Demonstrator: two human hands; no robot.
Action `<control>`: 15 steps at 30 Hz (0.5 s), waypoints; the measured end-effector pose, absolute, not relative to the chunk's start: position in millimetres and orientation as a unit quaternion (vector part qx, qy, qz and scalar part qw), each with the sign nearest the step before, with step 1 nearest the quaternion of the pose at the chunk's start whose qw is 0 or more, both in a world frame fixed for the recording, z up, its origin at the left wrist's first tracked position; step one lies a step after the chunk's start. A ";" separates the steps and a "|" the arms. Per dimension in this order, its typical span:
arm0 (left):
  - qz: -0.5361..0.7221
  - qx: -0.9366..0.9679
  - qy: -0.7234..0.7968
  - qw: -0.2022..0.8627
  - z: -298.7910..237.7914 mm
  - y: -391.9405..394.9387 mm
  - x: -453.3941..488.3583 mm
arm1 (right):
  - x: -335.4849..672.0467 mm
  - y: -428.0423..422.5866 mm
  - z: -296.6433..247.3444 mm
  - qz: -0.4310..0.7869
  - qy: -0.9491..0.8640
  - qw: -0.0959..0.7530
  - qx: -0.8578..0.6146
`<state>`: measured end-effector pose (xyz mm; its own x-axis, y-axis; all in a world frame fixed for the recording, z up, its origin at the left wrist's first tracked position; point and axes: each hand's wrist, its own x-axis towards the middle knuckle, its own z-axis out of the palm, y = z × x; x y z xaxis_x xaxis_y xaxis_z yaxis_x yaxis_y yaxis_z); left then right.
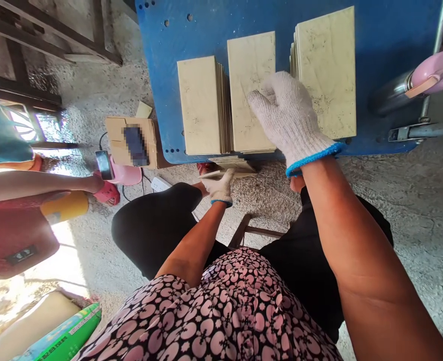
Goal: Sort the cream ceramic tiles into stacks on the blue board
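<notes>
Below the near edge of the blue table, my left hand [219, 189] in a white knit glove is closed on a thin pale rectangular board [212, 174]. More thin pale pieces [232, 163] show just past it. My right hand [287, 113], also gloved with a blue cuff, is over the right side of the middle stack of pale boards [249, 115]. Its thumb and bent fingers are apart; whether the fingertips touch the boards is hard to see. To either side stand a left stack [199, 108] and a taller right stack [330, 75].
The blue table [206, 25] has a pink-topped metal flask [394, 93] at its right side. On the floor at left are a cardboard box [116, 143] and a white power strip [160, 184]. Another person's arm [44, 185] is at the left. A wooden stool [262, 231] shows between my legs.
</notes>
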<state>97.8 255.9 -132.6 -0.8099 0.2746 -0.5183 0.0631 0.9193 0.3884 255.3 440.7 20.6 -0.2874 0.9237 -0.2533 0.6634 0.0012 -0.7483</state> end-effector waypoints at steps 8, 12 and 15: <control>0.188 0.147 0.931 0.277 -76.2 239.3 84.0 | 236.9 415.6 13.0 0.442 -0.760 0.051 -0.474; 0.313 0.213 0.876 0.297 -57.8 232.8 71.9 | 230.5 394.1 7.3 0.489 -0.785 -0.026 -0.380; 0.358 0.214 0.844 0.337 -37.0 245.1 68.2 | 226.8 382.6 3.4 0.514 -0.793 -0.060 -0.320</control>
